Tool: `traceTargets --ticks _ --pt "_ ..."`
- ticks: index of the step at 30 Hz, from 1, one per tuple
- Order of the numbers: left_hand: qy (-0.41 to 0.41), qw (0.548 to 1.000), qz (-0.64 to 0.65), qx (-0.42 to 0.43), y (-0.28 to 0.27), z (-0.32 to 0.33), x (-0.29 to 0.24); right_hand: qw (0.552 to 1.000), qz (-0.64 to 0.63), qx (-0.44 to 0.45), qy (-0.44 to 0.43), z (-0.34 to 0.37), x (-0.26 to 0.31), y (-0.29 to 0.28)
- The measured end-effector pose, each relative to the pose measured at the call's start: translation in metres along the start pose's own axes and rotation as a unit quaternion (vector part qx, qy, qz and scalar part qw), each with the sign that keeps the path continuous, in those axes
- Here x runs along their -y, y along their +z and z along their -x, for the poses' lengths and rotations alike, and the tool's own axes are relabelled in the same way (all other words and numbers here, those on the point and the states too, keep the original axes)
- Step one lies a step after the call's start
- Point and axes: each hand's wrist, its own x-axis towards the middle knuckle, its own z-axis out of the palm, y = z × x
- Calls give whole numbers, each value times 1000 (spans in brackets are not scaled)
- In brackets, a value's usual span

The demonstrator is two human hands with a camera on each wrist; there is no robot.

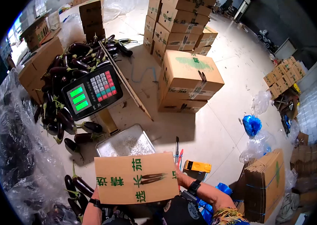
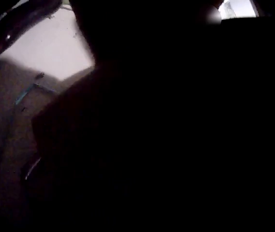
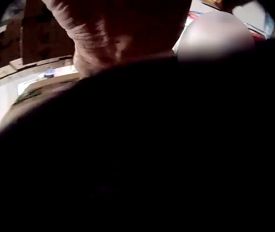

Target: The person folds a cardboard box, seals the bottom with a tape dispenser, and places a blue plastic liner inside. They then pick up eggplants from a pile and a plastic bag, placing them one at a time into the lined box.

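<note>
A cardboard box [image 1: 121,168] with green lettering and a printed eggplant lies between both hands, close to the person's body, and overlaps the front of a metal scale platform [image 1: 128,140]. At its right side is the right hand [image 1: 180,177], fingers mostly hidden behind the cardboard. Only a sliver of the left hand [image 1: 96,194] shows at the box's lower left corner; I cannot tell how its fingers lie. In the right wrist view the right hand's wrinkled skin [image 3: 123,36] shows beside cardboard [image 3: 36,94]. Most of the left wrist view is dark.
A scale display [image 1: 93,90] with green screens stands before a heap of eggplants [image 1: 79,62]. Stacked boxes [image 1: 190,75] stand ahead. Flattened cartons [image 1: 263,183] lean at right, near a yellow tape dispenser [image 1: 198,166]. Clear plastic sheeting [image 1: 16,150] covers the left.
</note>
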Motion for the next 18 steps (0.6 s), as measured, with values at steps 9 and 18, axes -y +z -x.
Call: traceTargets --ticks 9,18 --pt "-72 997 2 -6 -19 -2 21 993 -29 -22 110 51 -19 -36" --pt "-74 995 -44 49 63 -26 3 995 -81 -49 -36 85 41 -31"
